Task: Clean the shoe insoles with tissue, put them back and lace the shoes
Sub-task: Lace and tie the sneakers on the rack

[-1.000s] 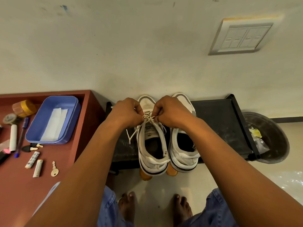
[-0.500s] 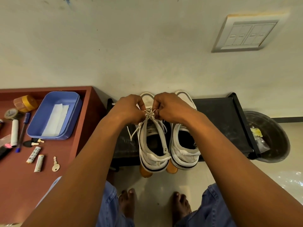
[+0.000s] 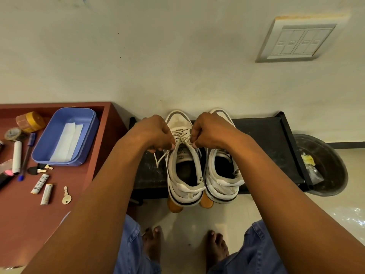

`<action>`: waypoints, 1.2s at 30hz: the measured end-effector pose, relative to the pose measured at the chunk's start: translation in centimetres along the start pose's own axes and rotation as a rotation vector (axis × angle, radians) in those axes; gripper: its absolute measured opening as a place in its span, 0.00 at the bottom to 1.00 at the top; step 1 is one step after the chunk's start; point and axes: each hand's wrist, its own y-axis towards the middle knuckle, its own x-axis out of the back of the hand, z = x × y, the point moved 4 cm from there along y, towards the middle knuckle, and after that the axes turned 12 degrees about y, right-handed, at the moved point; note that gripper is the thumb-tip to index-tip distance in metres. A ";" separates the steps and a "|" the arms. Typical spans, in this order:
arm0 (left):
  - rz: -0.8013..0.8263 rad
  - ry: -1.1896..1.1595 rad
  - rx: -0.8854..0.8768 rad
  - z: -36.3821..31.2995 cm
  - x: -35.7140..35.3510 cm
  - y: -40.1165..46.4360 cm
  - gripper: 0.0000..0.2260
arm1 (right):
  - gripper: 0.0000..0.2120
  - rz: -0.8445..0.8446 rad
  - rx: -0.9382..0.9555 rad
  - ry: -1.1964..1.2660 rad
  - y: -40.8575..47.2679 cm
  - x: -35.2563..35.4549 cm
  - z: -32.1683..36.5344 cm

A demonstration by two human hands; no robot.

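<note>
Glossy pale floor (image 3: 189, 220) nearest, two bare feet planted below the shoes. Just above, low black bench (image 3: 262, 135), scuffed and matte, set against the wall to bring the pair up within reach. On it, side by side, heels toward the feet: left shoe (image 3: 184, 175) and right shoe (image 3: 223, 180), white, worn, with thick dark-striped soles and padded collars. Dark inside both openings; insoles seemingly back in, though too dim to confirm. Over the left shoe's tongue, left hand (image 3: 156, 133) and right hand (image 3: 209, 131), each curled tight and pinching a strand of the lace (image 3: 182, 136), thin round cord, pulled apart, probably to snug the crossings or start a knot. One loose end dangling off the left side of that shoe. Right shoe's lacing hidden by the wrist.

Left of the shoes, reddish table (image 3: 23, 214) with a blue tray (image 3: 87, 143) holding folded tissue (image 3: 66, 143), soft and creased, kept handy for wiping. Right of the shoes, a round dark bin (image 3: 333, 175) for scraps. Beyond all, plain cream wall (image 3: 158, 56).
</note>
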 end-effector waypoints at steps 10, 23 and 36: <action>0.008 0.039 -0.004 0.4 -0.2 0.4 0.02 | 0.05 0.014 -0.013 -0.008 0.0 0.0 0.1; 0.092 0.104 -0.025 0.2 -1.0 0.7 0.05 | 0.04 0.020 -0.028 -0.015 0.1 -0.2 0.1; 0.094 0.091 0.039 0.4 -0.1 -0.2 0.11 | 0.02 -0.119 -0.098 -0.063 -0.4 1.1 -0.2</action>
